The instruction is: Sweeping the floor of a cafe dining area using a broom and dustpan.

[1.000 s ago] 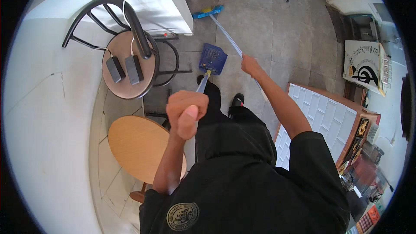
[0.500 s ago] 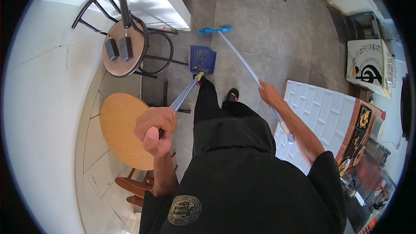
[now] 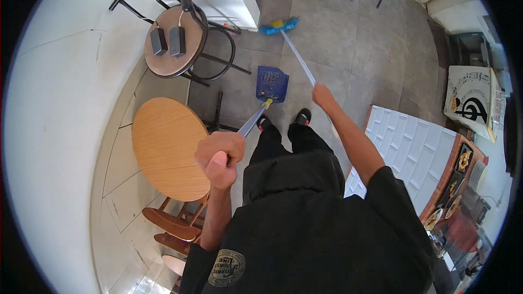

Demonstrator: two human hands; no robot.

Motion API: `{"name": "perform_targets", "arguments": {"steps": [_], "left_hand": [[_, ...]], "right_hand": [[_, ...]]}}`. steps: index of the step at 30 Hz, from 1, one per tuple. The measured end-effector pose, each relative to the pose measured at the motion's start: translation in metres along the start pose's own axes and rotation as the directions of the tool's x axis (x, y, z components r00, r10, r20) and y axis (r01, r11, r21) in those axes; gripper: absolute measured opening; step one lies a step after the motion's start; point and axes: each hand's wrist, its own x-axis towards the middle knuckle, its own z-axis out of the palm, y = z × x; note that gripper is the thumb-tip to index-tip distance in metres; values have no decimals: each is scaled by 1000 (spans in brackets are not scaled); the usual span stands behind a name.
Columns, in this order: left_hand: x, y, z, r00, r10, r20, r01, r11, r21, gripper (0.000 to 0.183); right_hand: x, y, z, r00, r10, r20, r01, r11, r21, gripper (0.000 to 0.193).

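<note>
1. Grasping with left hand [image 3: 220,158] — long-handled blue dustpan [image 3: 272,84], down on floor [image 3: 327,32] before feet [image 3: 302,117].
2. Grasping broom [image 3: 297,56] with right hand [image 3: 323,97] — just moved its blue head [image 3: 287,25] farther from dustpan, leaving a wider gap.

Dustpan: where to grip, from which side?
Probably the upper end of the dustpan's handle, from the person's side, fingers wrapped around it. The handle is long and slim and slants up from the pan toward the person; the left hand grips it there.
</note>
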Motion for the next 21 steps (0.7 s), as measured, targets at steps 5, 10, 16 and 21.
{"name": "perform_targets", "arguments": {"steps": [5,10,16,21], "left_hand": [[-14,-2,-30,1000,14,4,-14,1000,2,46],[-21,-6,-60,1000,-11,27,11,1000,8,43],[-20,-8,-77,997,-3,71,7,998,-56,40],[-19,-9,-90,995,20,94,-16,999,-50,38]], "right_hand": [[-126,-35,-20,992,102,79,-105,994,40,24],[-153,-81,-52,993,95,68,-101,992,77,27],[-73,-93,-17,997,68,-39,-67,997,23,28],[-97,-78,6,985,167,41,-166,985,-35,22]]}}
